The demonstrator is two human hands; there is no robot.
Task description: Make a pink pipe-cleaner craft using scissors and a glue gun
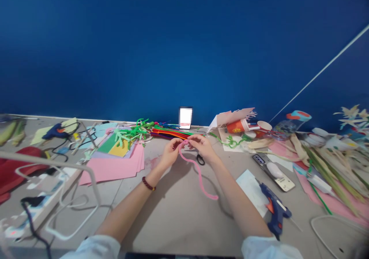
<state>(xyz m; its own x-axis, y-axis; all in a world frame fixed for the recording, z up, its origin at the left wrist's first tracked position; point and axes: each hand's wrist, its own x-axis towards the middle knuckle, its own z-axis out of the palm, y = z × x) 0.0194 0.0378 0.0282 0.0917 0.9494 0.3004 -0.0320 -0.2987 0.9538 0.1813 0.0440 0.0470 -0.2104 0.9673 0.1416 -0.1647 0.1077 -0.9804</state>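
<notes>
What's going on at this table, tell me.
A person is working a pink fuzzy strand with both bare hands. The left hand and right hand pinch it near one end, where it is bunched or looped; the fingers hide the detail. The rest trails in a curve toward the person. A bundle of coloured strands lies just beyond, scissors by the right hand, pink paper to the left and a blue glue gun to the right.
</notes>
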